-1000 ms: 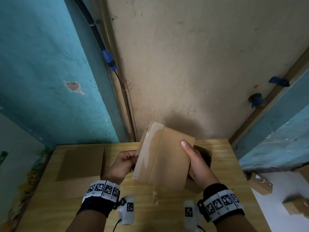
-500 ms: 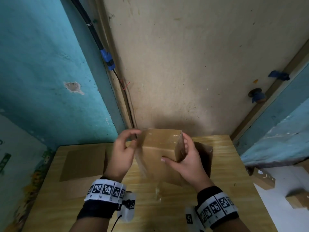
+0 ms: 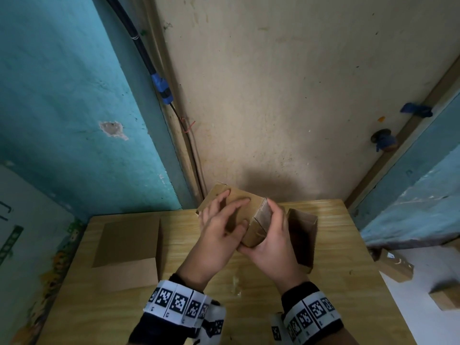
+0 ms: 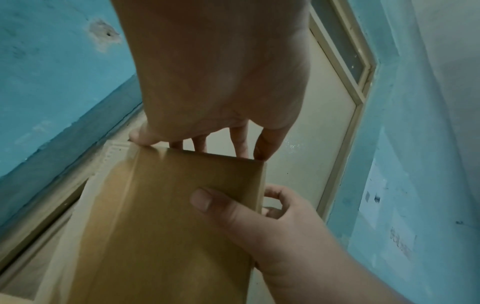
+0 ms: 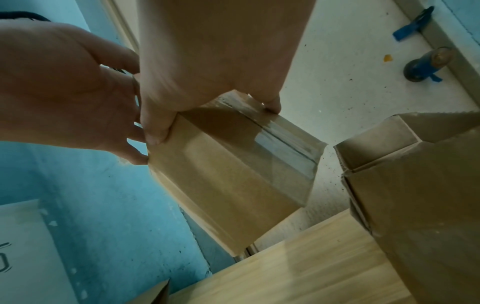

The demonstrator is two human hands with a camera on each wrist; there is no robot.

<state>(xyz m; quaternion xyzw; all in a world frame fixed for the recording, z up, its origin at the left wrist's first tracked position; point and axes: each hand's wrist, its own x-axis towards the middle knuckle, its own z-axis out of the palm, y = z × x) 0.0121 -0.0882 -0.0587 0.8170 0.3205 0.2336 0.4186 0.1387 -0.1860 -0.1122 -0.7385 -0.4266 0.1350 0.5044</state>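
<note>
A small brown cardboard box (image 3: 260,221), sealed with clear tape, is held above the back of the wooden table (image 3: 348,270). My left hand (image 3: 219,227) lies on its top face with the fingers spread and nearly straight. In the left wrist view those fingertips (image 4: 259,152) reach the far edge of the box (image 4: 182,216). My right hand (image 3: 271,242) grips the near right end, thumb on one face and fingers round the other. In the right wrist view the box (image 5: 228,181) hangs tilted under that hand (image 5: 207,61), its underside hidden.
An open cardboard box (image 3: 305,235) stands on the table just right of my hands. A closed box (image 3: 127,245) sits at the left of the table. More boxes (image 3: 395,267) lie on the floor to the right. A door and a blue wall rise right behind the table.
The box has been turned from standing broad side towards me to lying tilted with an end facing me. My left hand moved from its side onto its top. My right hand shifted to the near end.
</note>
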